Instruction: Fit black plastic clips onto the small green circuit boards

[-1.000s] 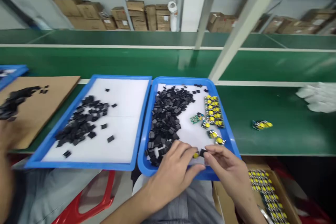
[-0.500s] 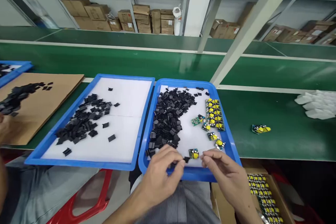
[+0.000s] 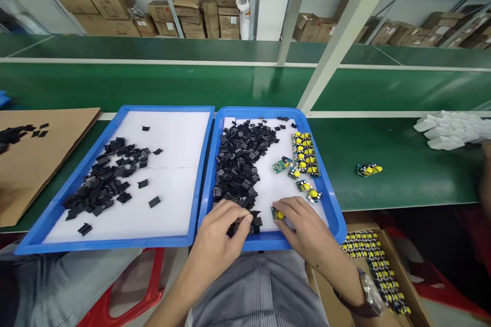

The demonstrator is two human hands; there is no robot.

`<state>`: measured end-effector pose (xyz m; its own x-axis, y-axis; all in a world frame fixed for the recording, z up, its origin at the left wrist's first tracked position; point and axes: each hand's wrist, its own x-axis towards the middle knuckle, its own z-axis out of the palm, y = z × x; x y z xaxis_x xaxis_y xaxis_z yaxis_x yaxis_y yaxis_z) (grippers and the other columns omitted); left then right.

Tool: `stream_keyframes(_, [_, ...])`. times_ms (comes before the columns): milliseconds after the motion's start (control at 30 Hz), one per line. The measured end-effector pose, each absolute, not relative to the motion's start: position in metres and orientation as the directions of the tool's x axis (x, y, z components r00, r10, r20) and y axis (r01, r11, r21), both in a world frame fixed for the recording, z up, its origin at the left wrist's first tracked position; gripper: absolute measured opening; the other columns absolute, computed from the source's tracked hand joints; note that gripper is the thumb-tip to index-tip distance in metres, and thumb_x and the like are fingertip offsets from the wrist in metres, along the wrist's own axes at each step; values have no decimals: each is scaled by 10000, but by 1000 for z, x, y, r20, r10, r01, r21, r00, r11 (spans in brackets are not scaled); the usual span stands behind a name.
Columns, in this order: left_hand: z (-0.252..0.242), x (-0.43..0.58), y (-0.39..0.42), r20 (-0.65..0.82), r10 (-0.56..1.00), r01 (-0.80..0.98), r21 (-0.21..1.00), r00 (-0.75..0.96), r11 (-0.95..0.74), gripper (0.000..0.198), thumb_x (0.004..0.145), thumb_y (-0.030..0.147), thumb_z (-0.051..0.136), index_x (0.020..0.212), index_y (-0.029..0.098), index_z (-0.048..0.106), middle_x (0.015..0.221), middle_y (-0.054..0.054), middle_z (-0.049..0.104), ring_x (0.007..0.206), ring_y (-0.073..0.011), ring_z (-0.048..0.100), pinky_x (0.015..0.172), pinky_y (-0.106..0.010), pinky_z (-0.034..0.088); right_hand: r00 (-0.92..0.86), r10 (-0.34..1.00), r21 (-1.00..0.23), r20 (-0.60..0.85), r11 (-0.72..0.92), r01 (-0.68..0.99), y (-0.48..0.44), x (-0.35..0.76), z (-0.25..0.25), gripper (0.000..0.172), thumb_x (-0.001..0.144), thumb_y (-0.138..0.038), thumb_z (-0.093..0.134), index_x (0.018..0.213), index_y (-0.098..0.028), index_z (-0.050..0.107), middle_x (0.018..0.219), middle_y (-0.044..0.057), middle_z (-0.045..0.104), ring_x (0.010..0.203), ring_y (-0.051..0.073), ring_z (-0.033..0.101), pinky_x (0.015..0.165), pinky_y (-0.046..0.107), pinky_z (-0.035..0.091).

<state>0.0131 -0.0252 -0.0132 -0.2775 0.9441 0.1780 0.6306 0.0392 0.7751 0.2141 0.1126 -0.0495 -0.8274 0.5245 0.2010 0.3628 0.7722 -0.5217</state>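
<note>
My left hand (image 3: 222,232) is at the front of the right-hand blue tray (image 3: 334,209), thumb and forefinger pinched together beside the heap of black folded pieces (image 3: 240,163). What lies between those fingertips is hidden. To its right, my right hand (image 3: 309,232) has thumb and fingers closed around a small circuit board (image 3: 276,212) with a yellow component, low over the white tray liner. Farther back in this tray stand rows of similar boards (image 3: 306,153). A few loose boards (image 3: 304,185) lie in front of them, one showing its green underside.
A second blue tray (image 3: 192,209) with scattered black pieces adjoins on the left, beside a cardboard sheet (image 3: 49,163). One board (image 3: 369,169) and white pieces (image 3: 452,130) lie on the green bench. A carton (image 3: 402,271) of boards sits low right. A slanted post (image 3: 337,36) rises behind.
My left hand has drawn back left, and the black piece at its fingertips no longer shows. My right hand has moved left onto the circuit board. The view has shifted slightly.
</note>
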Motion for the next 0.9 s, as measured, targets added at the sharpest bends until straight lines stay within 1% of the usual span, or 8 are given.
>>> stream_keyframes(200, [-14,38,-2,137,990,796,603,-41,-51,213,1043,141,524,965,184,718,994,-73,637,992,-241,565,896,-416,532,-701,617,-508,357,758,409,137,230,-43,281,1025,-216,603,1302,-198,647,1219,138,729,1164,318,670,1033,535,568])
stream_keyframes(433, [-19,70,43,91,988,900,409,126,-152,189,976,111,601,845,125,736,930,-129,660,956,-310,598,841,-512,601,-543,725,-647,424,661,378,152,248,-24,278,998,-247,654,1273,-240,691,1171,114,752,1118,282,707,997,469,589])
stream_keyframes(500, [-16,66,44,110,990,877,463,88,-129,111,976,171,650,1004,121,746,1015,-132,683,1006,-316,618,887,-532,606,-511,764,-699,395,611,372,152,249,-20,272,986,-267,673,1256,-242,704,1179,107,751,1102,275,712,993,459,591])
stream_keyframes(567, [-11,60,43,168,985,820,558,41,-129,369,975,221,688,1334,144,647,1219,-138,672,1148,-311,625,996,-523,590,-518,781,-757,348,560,337,149,246,-17,269,974,-281,695,1240,-242,706,1179,96,752,1066,257,719,982,436,596])
stream_keyframes(633, [-5,55,41,243,970,750,638,22,-176,604,993,192,667,1556,218,451,1389,-119,617,1279,-268,610,1094,-452,560,-569,773,-819,281,502,277,143,238,-12,296,964,-290,712,1255,-244,688,1176,82,758,1035,237,725,966,411,602])
stream_keyframes(700, [-3,52,39,327,945,696,679,-2,-234,650,1009,112,614,1596,289,398,1439,-81,605,1312,-213,620,1134,-366,540,-627,745,-877,227,437,202,138,229,-8,321,960,-307,721,1272,-252,667,1166,65,767,1020,222,734,944,387,612])
stream_keyframes(800, [-6,47,32,412,901,686,695,-136,-215,578,982,56,631,1491,319,553,1364,-48,670,1237,-198,679,1120,-337,553,-651,732,-911,201,384,149,134,224,-6,347,980,-354,708,1305,-254,640,1189,65,762,1009,210,744,910,361,626])
stream_keyframes(900, [-11,37,19,369,846,608,791,-385,-69,470,930,119,737,1358,300,667,1254,-49,729,1133,-227,734,1043,-370,612,-654,728,-777,203,527,345,130,231,-14,320,993,-395,687,1254,-212,655,1157,112,741,938,246,739,860,408,622])
